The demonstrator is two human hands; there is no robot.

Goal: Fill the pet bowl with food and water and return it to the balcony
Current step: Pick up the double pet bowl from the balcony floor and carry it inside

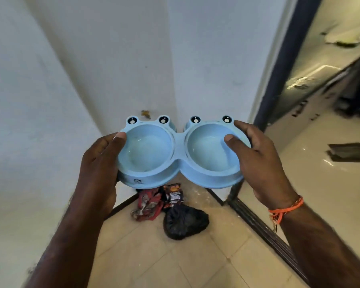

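Holding a light blue double pet bowl level in the air above a tiled floor corner, the left hand grips its left end with the thumb over the rim, and the right hand grips its right end with the thumb hooked inside the right basin. Each round basin has frog eyes on its far rim, and both basins look empty of food; whether a film of water lies in them cannot be told. Below the bowl, on the floor against the white wall, lie a tied black plastic bag and, just beside it, crumpled red and black wrappers.
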